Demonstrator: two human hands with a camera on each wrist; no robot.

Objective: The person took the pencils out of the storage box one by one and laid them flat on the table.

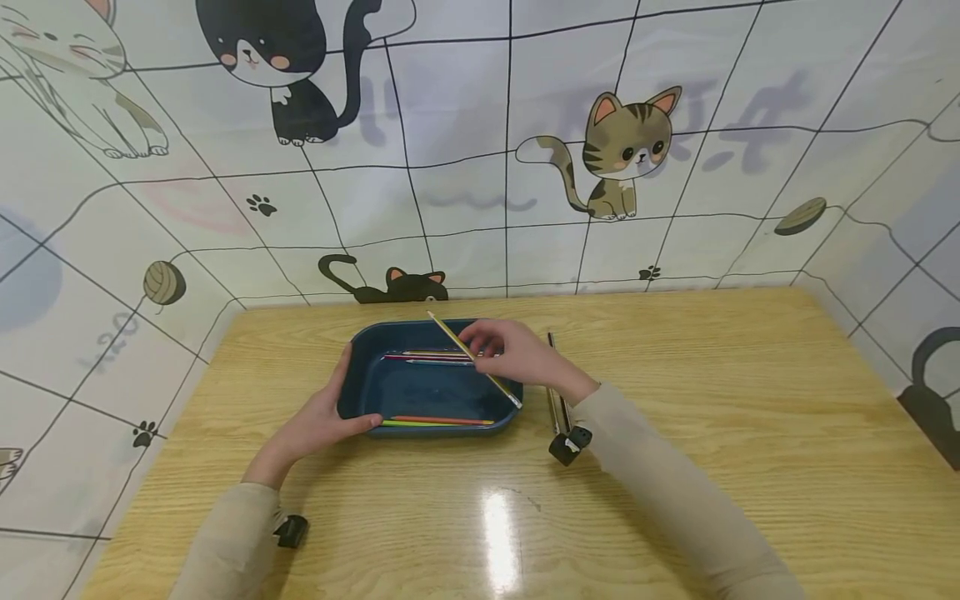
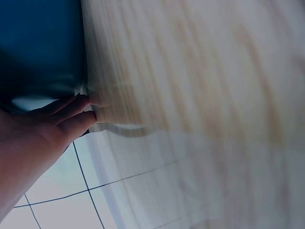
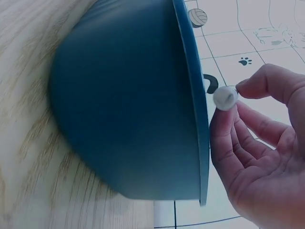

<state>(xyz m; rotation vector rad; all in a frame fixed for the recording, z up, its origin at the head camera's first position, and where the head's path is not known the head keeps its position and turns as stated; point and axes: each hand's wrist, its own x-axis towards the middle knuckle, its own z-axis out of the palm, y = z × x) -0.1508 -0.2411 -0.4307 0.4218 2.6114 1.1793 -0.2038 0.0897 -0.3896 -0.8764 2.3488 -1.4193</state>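
A deep blue tray point(image 1: 431, 393) with rounded corners stands on the table. My left hand point(image 1: 322, 423) holds its left end, thumb at the front rim and fingers along the outer side. Between thumb and fingers, my right hand point(image 1: 517, 352) pinches a yellowish pencil point(image 1: 448, 335), slanted over the tray's right half. The pencil's white end point(image 3: 225, 98) faces the right wrist camera. Inside the tray, several dark red, yellowish and blue pencils point(image 1: 420, 357) lie along the back. An orange and a green pencil point(image 1: 442, 421) lie along the front.
More pencils point(image 1: 553, 408), dark and yellowish, lie on the wooden table point(image 1: 720, 417) right of the tray, partly hidden by my right wrist. A white cloth wall point(image 1: 465, 200) with grid lines and cartoon cats rises behind the table and at both sides.
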